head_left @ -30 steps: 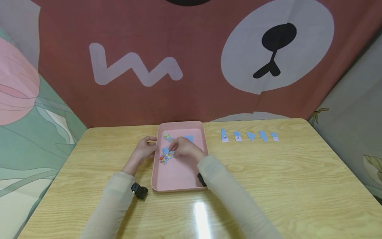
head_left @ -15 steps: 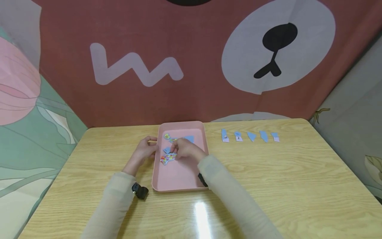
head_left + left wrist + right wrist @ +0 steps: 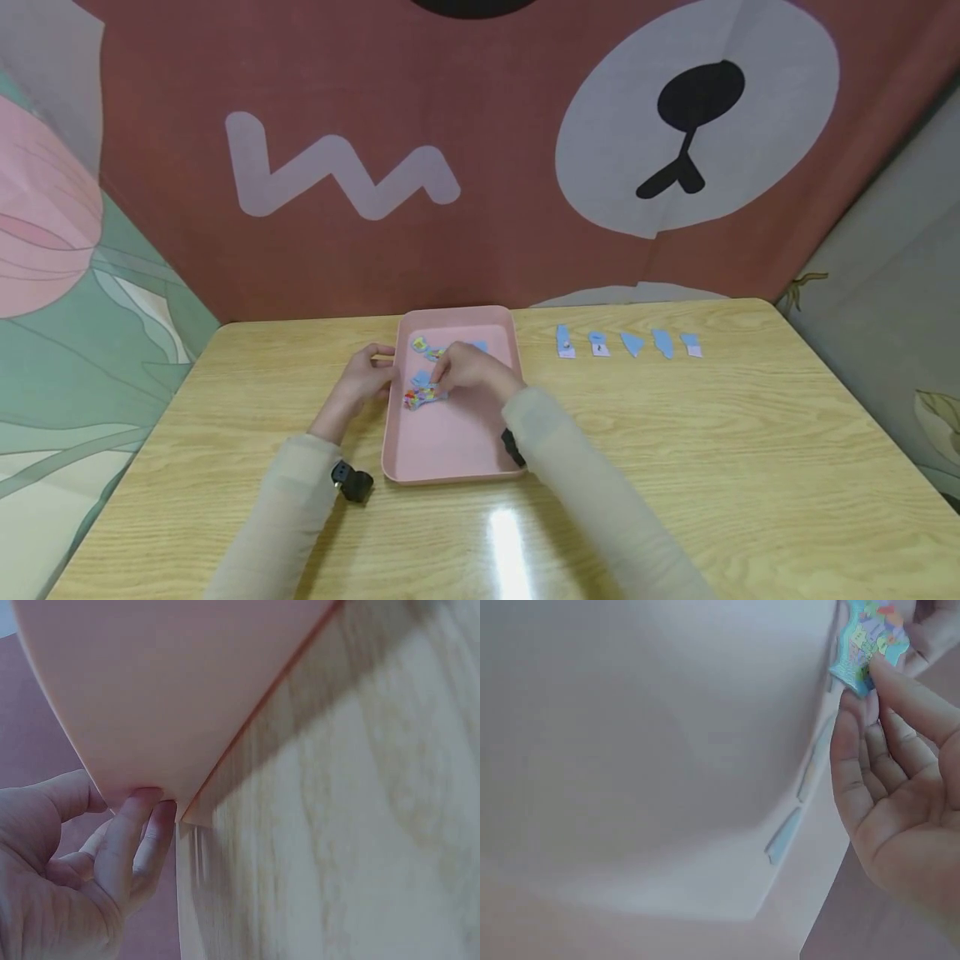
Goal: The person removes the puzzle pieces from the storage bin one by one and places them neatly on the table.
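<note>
In the head view my right hand [image 3: 472, 368] is over the pink tray [image 3: 457, 442], pinching a colourful puzzle piece [image 3: 423, 397] between thumb and fingers. The right wrist view shows this piece's printed face and light blue edge [image 3: 870, 645], with the thumb on top. Just behind it is a small blue piece [image 3: 422, 377]. Another printed piece [image 3: 420, 343] lies farther back in the tray, and a blue one [image 3: 480, 344] is partly hidden behind my right hand. My left hand [image 3: 363, 375] holds the tray's left side, its fingertips [image 3: 142, 796] against the outer wall.
Several light blue pieces, among them a tall one [image 3: 563, 337] and a pointed one [image 3: 632, 342], lie in a row right of the tray on the wooden table [image 3: 675, 450]. Some bear pale labelled parts. A printed cloth [image 3: 487, 258] hangs behind the table's back edge.
The pinched puzzle piece has turned from a slant to nearly level and moved slightly right. My right hand has shifted a little with it; my left hand stays at the tray's side.
</note>
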`<state>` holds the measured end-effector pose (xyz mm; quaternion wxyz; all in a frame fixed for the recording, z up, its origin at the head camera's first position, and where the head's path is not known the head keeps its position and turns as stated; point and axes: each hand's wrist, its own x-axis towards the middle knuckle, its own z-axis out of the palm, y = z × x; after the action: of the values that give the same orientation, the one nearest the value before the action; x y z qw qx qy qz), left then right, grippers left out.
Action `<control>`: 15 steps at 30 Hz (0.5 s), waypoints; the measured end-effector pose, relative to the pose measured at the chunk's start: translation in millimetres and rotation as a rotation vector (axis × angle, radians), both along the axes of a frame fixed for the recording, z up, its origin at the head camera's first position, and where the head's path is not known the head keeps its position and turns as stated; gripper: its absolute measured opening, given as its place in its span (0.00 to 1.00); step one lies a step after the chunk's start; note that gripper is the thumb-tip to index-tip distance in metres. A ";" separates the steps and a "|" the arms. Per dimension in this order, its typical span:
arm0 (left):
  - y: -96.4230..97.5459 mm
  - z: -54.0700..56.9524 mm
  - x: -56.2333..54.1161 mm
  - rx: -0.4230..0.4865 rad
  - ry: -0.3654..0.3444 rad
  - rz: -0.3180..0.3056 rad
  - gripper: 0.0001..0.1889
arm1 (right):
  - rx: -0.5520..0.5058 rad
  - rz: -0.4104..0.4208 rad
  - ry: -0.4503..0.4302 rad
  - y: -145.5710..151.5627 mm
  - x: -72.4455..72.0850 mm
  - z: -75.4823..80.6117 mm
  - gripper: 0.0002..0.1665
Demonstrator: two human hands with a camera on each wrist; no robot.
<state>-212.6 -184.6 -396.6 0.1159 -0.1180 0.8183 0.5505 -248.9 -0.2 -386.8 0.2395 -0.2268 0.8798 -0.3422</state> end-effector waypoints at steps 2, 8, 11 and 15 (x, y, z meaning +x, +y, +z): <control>0.0 0.1 0.5 0.008 0.009 -0.001 0.25 | -0.022 -0.005 -0.013 2.5 -1.7 3.6 0.09; -0.4 -0.6 1.1 0.015 0.010 -0.007 0.25 | -0.167 -0.087 -0.111 12.4 -7.2 13.4 0.14; -0.4 -0.9 0.7 0.009 0.007 -0.007 0.25 | -0.210 -0.128 -0.140 18.7 -10.2 19.2 0.20; -0.3 -0.9 0.2 0.007 0.004 -0.011 0.25 | -0.246 -0.157 -0.170 30.3 -15.1 27.3 0.24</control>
<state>-212.4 -184.9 -397.5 0.1176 -0.1120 0.8172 0.5530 -264.0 30.2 -359.5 0.2563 -0.1550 0.8228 -0.4829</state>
